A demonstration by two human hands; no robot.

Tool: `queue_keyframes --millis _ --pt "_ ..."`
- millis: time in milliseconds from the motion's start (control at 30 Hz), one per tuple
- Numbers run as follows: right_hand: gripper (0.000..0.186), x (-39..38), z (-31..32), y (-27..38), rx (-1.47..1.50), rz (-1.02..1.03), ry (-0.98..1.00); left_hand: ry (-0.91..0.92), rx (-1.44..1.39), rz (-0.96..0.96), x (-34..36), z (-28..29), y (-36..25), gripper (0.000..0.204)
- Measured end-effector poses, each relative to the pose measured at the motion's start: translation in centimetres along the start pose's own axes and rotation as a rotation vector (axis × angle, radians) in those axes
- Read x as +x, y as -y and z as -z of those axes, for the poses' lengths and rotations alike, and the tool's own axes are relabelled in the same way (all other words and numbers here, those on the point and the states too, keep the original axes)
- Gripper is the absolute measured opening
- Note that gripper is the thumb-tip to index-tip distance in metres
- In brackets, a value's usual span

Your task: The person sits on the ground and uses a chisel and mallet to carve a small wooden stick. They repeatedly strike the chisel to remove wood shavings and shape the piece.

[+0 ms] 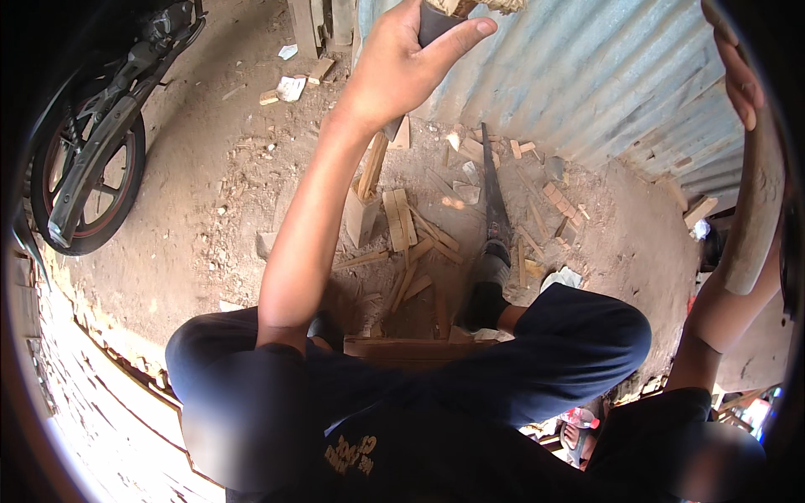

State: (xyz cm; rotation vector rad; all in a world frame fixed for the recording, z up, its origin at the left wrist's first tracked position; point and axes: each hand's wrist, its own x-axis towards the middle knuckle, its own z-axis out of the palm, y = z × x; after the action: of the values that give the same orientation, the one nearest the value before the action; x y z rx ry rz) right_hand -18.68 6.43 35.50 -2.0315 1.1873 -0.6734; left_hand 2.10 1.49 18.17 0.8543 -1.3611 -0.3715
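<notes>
My left hand [402,71] is raised at the top middle, closed round a dark, flat piece [435,25]. Rough pale wood [495,5] shows at its upper end, cut off by the frame. Part of something dark also shows below the wrist, so I cannot tell its full shape. At the far right my right hand [740,80] is lifted high, fingers wrapped round a smooth, curved wooden handle [757,210]. The handle hangs down along my forearm; its upper end is out of view.
Wood offcuts [402,218] and an upright wooden block [360,216] lie between my feet. A long dark tapered blade [493,189] rests by my right foot. Corrugated metal sheeting [537,84] stands ahead. A motorcycle [101,159] is parked left. A person's foot [574,440] shows behind.
</notes>
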Motion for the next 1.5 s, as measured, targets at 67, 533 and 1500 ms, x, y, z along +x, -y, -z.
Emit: queue_keyframes --millis 67,533,1500 --pt "0.03 0.3 -0.1 -0.2 0.06 0.06 -0.051 0.035 0.016 0.09 -0.1 0.2 -0.1 0.022" --pt "0.029 1.1 -1.0 -0.4 0.119 -0.161 0.108 0.045 0.009 0.275 -0.7 0.6 0.1 0.027" --pt "0.037 0.0 -3.6 -1.0 0.102 0.237 -0.093 0.077 0.089 0.35 -2.7 0.1 -0.3 0.03"
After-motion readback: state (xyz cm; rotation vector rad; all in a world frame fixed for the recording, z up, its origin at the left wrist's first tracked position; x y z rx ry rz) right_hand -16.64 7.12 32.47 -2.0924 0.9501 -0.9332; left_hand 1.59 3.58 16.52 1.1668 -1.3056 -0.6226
